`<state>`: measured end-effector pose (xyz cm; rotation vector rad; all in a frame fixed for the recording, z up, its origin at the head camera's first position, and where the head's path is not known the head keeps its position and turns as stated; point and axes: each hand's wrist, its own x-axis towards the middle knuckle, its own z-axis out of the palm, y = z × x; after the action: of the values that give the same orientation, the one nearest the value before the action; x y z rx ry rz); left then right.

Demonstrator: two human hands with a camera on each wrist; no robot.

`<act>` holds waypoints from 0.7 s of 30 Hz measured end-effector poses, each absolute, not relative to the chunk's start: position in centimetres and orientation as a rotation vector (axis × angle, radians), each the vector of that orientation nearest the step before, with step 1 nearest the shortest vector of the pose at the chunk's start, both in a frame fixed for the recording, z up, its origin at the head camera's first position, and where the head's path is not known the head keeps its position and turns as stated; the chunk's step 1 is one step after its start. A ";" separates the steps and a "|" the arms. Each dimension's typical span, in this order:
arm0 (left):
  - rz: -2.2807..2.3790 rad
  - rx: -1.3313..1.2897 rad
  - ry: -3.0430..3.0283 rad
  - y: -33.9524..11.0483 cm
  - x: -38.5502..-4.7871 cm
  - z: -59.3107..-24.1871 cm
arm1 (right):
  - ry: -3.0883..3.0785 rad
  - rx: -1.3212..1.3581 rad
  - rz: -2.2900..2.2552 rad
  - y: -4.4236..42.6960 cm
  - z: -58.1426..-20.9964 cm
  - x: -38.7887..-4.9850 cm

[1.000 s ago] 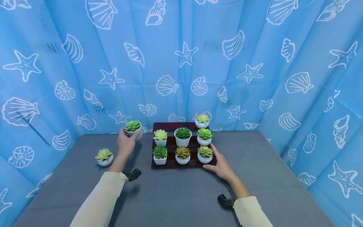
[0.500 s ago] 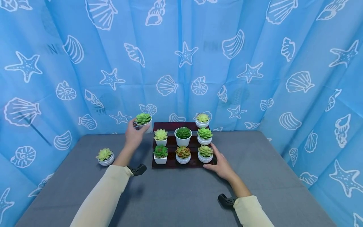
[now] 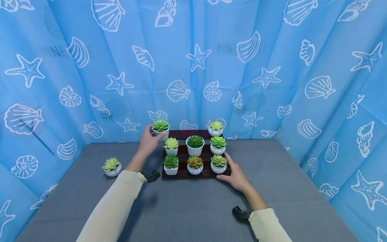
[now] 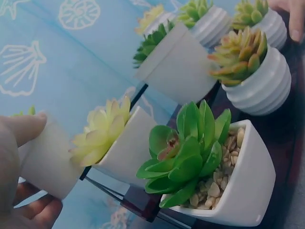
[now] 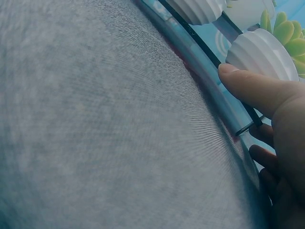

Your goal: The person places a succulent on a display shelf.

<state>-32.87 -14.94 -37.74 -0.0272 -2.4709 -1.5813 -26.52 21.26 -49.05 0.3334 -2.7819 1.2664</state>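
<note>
My left hand [image 3: 148,140] holds a green succulent in a plain white pot [image 3: 163,134] at the left end of the dark red tiered plant stand [image 3: 184,135]. In the left wrist view the thumb lies on one side of this white pot [image 4: 55,160] and fingers on the other; whether it touches the top tier is hidden. At the stand's right end, my right hand [image 3: 236,176] grips the lower corner, thumb [image 5: 245,86] on the front edge beside a ribbed white pot [image 5: 262,55]. Several potted succulents stand on the tiers, including a dark green one [image 3: 195,142] in the middle.
A pale green succulent in a ribbed white pot [image 3: 113,169] sits tilted on the grey tablecloth [image 3: 193,208] at left. A blue shell-print curtain [image 3: 193,94] hangs close behind the stand. Black wrist straps [image 3: 242,214] are on both forearms.
My left hand has carried the green succulent rightward and slightly back, from beside the stand to the left end of its top tier. My right hand stays in the same place.
</note>
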 end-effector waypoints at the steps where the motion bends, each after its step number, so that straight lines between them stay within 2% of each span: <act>1: -1.570 -0.038 -2.491 -14.9 -33.0 -37.7 | -2.785 0.337 1.264 21.3 -49.1 -26.6; 14: -1.357 -0.048 -2.614 -14.0 -33.5 -36.9 | -2.783 0.343 1.257 21.4 -49.0 -26.6; 21: -1.416 -0.025 -2.589 -13.7 -33.5 -36.9 | -2.788 0.338 1.266 21.4 -49.0 -26.6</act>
<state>-33.45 -13.67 -36.95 -0.0249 -2.5891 -1.4156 -26.56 21.39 -48.97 0.3385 -2.7880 1.2660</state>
